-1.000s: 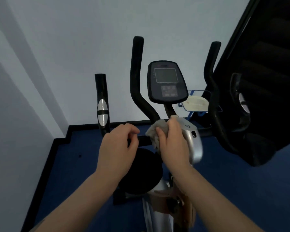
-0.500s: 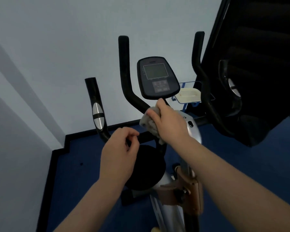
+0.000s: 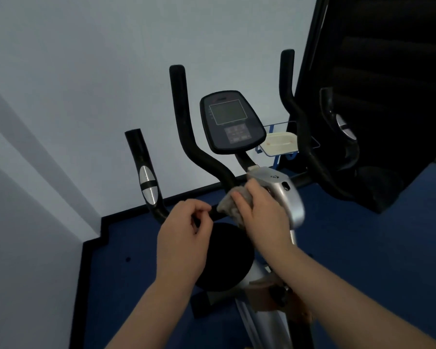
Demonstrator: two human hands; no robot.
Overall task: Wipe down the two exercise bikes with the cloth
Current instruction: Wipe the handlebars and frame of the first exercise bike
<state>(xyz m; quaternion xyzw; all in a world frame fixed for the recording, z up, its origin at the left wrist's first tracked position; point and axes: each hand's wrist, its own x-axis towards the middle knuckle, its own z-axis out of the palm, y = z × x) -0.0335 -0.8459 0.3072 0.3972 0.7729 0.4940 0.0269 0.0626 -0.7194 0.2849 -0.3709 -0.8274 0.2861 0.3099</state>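
Head view, cloth (image 3: 230, 204) under right hand (image 3: 262, 217) fingers (image 3: 239, 201), against bike (image 3: 285, 197)
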